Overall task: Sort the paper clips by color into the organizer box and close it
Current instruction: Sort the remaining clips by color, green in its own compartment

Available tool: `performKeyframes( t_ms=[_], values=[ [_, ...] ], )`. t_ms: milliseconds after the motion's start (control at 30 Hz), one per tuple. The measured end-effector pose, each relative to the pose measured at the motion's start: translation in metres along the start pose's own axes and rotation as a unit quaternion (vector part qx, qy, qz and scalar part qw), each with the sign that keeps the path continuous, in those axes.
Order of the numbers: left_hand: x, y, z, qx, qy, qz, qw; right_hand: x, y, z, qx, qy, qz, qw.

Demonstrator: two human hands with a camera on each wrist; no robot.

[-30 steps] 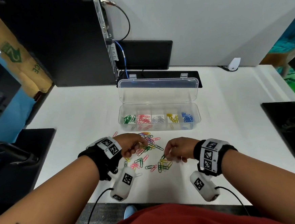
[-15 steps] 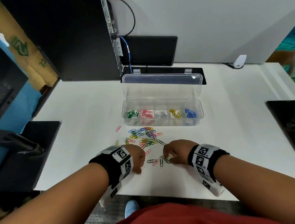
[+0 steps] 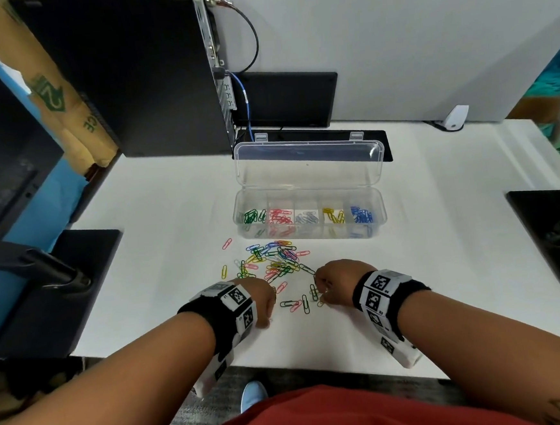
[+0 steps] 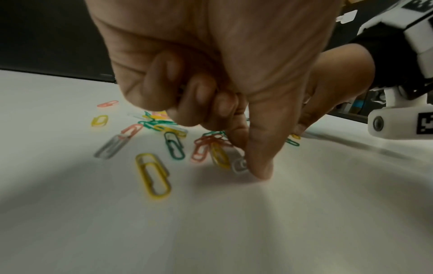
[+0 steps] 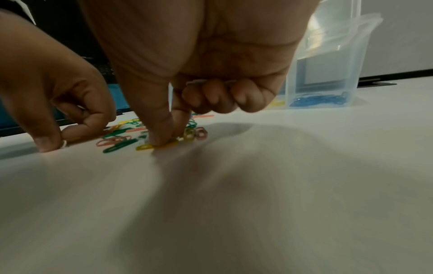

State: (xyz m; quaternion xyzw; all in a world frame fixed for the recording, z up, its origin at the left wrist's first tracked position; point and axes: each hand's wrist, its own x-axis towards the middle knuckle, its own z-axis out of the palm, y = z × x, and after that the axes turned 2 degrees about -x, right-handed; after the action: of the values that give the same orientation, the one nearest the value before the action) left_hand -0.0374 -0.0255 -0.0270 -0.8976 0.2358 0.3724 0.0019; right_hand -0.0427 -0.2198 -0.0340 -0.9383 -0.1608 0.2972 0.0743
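Note:
The clear organizer box (image 3: 378, 219) stands open, its lid (image 3: 308, 166) upright behind it. Left to right its compartments hold green, pink, white, yellow and blue clips. A loose pile of mixed paper clips (image 3: 275, 261) lies on the white table in front of it. My left hand (image 3: 267, 310) is at the pile's near left; thumb and forefinger (image 4: 248, 161) pinch a white clip (image 4: 239, 165) lying on the table. My right hand (image 3: 322, 296) is at the near right; its thumb and forefinger (image 5: 164, 140) pinch a yellow clip (image 5: 144, 147). The other fingers of both hands are curled.
A black computer tower (image 3: 127, 73) stands at the back left, with cables (image 3: 247, 114) beside it. Black stands (image 3: 60, 290) (image 3: 555, 241) flank the table. A white partition (image 3: 393, 45) closes the back. The table's front edge is just behind my wrists.
My left hand has drawn back from the middle of the pile to its near side. The right hand has stayed at the near right clips.

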Motion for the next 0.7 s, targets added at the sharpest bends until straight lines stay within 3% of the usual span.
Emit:
performKeyframes(
  t_ms=[267, 500, 700],
  values=[
    [0.0, -0.014, -0.002, -0.162, 0.053, -0.036, 0.985, 0.004, -0.002, -0.002, 0.014, -0.011, 0.025, 1.0],
    [-0.005, -0.03, -0.022, -0.304, 0.102, -0.071, 0.945, 0.001, 0.008, -0.007, 0.143, -0.02, 0.051, 0.988],
    [-0.005, -0.041, -0.026, -0.499, 0.119, -0.093, 0.853, 0.001, 0.015, -0.02, 0.242, 0.027, 0.073, 0.967]
  ],
)
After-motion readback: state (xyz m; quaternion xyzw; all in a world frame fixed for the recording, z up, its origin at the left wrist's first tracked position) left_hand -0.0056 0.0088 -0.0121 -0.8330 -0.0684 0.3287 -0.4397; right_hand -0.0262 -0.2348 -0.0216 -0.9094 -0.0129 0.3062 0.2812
